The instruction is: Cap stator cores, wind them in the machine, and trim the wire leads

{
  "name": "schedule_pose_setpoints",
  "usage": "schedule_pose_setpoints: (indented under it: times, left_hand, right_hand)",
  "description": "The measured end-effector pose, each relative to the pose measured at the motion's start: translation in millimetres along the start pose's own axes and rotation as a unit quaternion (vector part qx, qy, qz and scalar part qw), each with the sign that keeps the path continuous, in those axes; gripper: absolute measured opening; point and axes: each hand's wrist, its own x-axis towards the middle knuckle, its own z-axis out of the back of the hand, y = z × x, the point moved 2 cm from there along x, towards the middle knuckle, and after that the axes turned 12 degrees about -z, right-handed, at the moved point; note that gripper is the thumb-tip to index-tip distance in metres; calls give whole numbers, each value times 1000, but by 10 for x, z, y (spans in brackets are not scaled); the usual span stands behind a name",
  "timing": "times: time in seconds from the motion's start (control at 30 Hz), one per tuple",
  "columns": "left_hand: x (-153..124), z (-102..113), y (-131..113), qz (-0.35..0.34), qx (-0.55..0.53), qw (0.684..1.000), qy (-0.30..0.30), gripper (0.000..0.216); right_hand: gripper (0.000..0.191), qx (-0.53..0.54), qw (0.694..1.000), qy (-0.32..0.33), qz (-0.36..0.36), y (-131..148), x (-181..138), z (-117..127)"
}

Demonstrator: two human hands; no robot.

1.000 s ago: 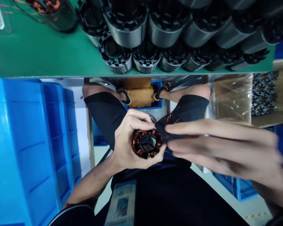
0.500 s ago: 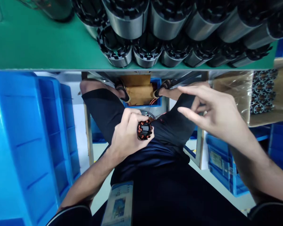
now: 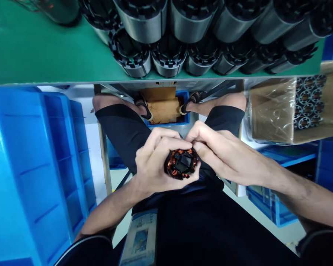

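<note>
Both hands, left hand (image 3: 151,166) and right hand (image 3: 224,155), clench fingers round a wound stator (image 3: 181,163); at 2 o'clock, a cardboard box (image 3: 272,111) holds stator cores (image 3: 309,107) (plastic-lined).

The wound stator (image 3: 182,163) shows copper-orange coils around a black core. Above it, the bench mat (image 3: 44,55) is green, carrying silver-grey cylinders with black tops (image 3: 152,22). Left of the stator stand bright blue bins (image 3: 30,166); beyond it, a brown cardboard sheet (image 3: 163,105).

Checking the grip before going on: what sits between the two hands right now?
In the head view, the copper-wound stator sits between them: left hand wraps it, right hand pinches its upper edge.
</note>
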Motion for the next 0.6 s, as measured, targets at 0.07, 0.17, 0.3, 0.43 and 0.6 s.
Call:
schedule_pose_setpoints:
  times: [0.07,0.17,0.3,0.43,0.6]
  left_hand:
    - [49,26,13,5,-56,998,-27,47]
    - [126,80,72,-13,-126,989,-70,44]
    - [121,7,216,152,-335,929,-25,44]
    - [-294,-277,169,453,-604,614,229,90]
    - [-762,-132,268,285,-563,758,163,104]
  right_hand:
    - [17,-22,999,-2,31,108,-56,86]
    - [23,-41,997,25,63,263,-87,234]
    - [28,-97,987,71,103,338,-20,383]
    - [34,-135,985,90,57,135,-71,296]
    - [40,361,887,132,-255,-255,-469,-178]
